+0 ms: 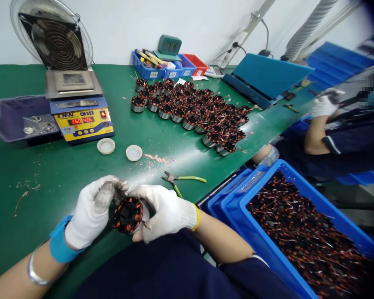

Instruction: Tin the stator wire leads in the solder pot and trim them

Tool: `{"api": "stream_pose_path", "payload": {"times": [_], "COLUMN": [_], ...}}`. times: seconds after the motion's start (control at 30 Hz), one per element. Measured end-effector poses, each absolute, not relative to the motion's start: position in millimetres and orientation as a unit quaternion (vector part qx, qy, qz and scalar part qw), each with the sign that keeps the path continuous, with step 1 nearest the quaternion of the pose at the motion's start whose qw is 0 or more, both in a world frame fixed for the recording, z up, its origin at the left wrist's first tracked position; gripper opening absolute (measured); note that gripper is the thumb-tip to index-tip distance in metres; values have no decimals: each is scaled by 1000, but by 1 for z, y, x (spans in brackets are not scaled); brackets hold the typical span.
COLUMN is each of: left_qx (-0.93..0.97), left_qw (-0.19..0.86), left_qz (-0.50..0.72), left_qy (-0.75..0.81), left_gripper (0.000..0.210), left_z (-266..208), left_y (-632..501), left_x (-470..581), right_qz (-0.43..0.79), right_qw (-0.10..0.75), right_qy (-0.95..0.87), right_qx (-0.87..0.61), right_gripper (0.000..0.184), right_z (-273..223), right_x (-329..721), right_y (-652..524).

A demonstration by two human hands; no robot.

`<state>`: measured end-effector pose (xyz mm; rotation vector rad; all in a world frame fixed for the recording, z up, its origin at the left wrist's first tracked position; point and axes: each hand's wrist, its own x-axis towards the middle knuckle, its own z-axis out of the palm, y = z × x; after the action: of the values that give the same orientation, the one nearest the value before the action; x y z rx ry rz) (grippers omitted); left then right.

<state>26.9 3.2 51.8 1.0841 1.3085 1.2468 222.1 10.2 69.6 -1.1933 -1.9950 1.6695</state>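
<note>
A wire-wound motor stator [129,216], with copper coils around a black core and a pale metal outer ring, is held low at the bench's front edge. My right hand [166,211], in a white glove, wraps around its right side. My left hand [92,209], in a white glove with dirty fingertips, is closed at the stator's upper left rim; what its fingers pinch is hidden. Beyond my right hand, green-handled cutters [182,178] lie on the bench. Many similar stators [190,106] stand in rows farther back.
A yellow and blue solder pot [84,120] with a fan [57,45] stands left, near two small white dishes [134,153] and a grey tray [21,110]. Parts bins [149,72] line the wall. A blue crate [249,203] of stators is at right; beyond it, a co-worker's gloved hand [324,106].
</note>
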Motion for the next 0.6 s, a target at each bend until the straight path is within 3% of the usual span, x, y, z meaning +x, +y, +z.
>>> {"api": "stream_pose_path", "payload": {"times": [0.13,0.23,0.33,0.43,0.6], "left_qx": [520,600,578,509,531], "left_qw": [504,504,537,593,592], "left_qz": [474,312,201,187,192], "left_qy": [501,537,581,595,575], "left_gripper": [62,40,45,53,49], "left_z": [60,66,69,70,72], "left_y": [12,18,20,22,29], "left_x": [17,14,18,20,10], "right_qz": [566,494,433,435,431], "right_qw": [139,142,151,163,169], "right_qy": [-696,-736,-773,-772,-762], "right_qx": [-420,-441,-438,-434,-453], "right_gripper": [45,48,54,55,50], "right_z": [75,79,81,83,88], "right_x": [224,227,229,231,239], "right_y": [12,11,8,7,10]}}
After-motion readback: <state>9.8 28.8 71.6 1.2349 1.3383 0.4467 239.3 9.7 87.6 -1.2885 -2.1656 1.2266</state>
